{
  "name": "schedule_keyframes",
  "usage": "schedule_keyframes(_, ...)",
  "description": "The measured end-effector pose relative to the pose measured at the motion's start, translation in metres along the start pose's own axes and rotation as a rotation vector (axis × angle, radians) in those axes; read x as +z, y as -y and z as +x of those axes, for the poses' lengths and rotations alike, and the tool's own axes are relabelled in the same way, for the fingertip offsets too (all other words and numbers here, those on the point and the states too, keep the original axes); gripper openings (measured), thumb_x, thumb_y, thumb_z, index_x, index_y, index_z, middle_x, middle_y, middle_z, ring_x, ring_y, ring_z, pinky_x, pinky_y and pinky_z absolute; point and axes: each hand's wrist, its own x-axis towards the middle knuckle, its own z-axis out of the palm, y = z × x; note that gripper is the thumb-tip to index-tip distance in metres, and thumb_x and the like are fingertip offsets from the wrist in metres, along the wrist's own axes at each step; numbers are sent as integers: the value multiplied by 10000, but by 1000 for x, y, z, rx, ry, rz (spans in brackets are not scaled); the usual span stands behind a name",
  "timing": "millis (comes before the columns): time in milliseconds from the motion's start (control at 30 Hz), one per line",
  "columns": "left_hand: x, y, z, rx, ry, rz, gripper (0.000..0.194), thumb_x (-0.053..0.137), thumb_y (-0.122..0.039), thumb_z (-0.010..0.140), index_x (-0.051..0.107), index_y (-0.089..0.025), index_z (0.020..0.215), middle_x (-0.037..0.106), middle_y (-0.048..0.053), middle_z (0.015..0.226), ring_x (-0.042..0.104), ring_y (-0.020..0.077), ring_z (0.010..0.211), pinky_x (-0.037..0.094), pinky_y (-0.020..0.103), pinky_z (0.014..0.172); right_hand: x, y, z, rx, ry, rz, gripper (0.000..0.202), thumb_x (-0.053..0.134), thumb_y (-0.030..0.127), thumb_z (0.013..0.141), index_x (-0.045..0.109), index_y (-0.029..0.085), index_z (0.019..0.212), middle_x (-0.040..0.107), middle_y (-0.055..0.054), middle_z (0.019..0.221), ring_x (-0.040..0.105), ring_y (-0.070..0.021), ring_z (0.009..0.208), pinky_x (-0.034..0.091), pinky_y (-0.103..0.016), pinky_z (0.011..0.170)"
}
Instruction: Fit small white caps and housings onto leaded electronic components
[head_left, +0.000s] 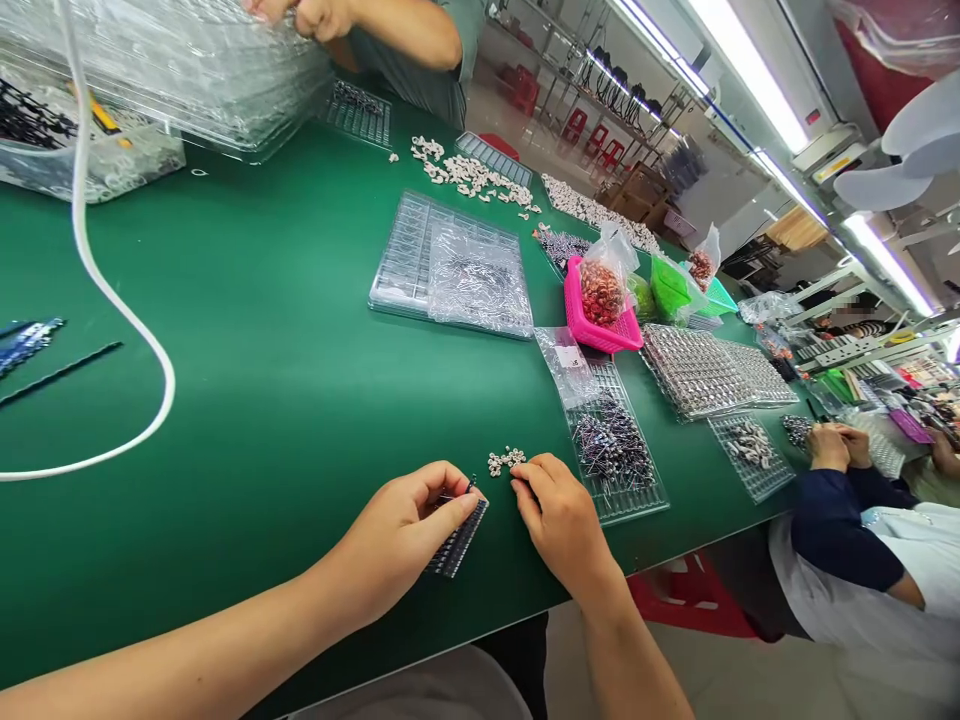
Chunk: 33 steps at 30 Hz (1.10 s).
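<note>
My left hand (420,525) is closed on a small dark strip of parts (459,540), with thumb and fingers pinched at its upper end over the green table (262,400). Beside it, my right hand (559,510) touches the edge of a small pile of pale beige pieces (504,461) with its fingertips; whether a piece is between them is hidden. Right of that pile lies a clear ribbed tray (645,500) heaped with dark, thin-stemmed parts (611,440).
A pink basket (600,335) with bagged red pieces stands beyond the ribbed tray. Stacked clear trays (401,260) lie farther back. A white cable (161,350) curves across the left. Other people sit at the back and right.
</note>
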Motion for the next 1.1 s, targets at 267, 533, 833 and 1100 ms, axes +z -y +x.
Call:
schedule_keyframes(267, 2, -3, 0, 28, -29, -8, 340, 625, -526, 830, 556, -199, 769, 700, 28, 877, 540, 164, 696, 417, 278, 625, -2, 9, 7, 35, -59, 44, 151, 507, 108, 897, 599, 198, 818, 603, -15, 770, 581, -147, 692, 465, -263, 640)
schedule_keyframes(533, 6, 5, -6, 91, 51, -181, 263, 640, -442, 865, 565, -201, 791, 730, 43, 986, 602, 180, 852, 456, 288, 749, 0, 39, -18, 96, -255, 429, 132, 534, 98, 899, 593, 215, 902, 623, -6, 812, 590, -124, 711, 492, -248, 638)
schedule_keyframes(833, 7, -1, -8, 8, 48, -214, 310, 681, -468, 824, 545, -193, 778, 671, 16, 867, 498, 139, 719, 402, 272, 672, 10, 40, -15, 11, -409, 350, 224, 575, 48, 907, 605, 236, 1026, 659, -20, 849, 636, -137, 766, 548, -270, 673)
schedule_keyframes(1100, 6, 5, -6, -12, 47, -216, 306, 677, -476, 842, 559, -198, 790, 680, 16, 908, 514, 144, 743, 418, 267, 683, 11, 41, -15, 5, -456, 290, 225, 603, 48, 902, 602, 223, 1043, 661, -25, 846, 641, -136, 760, 563, -270, 653)
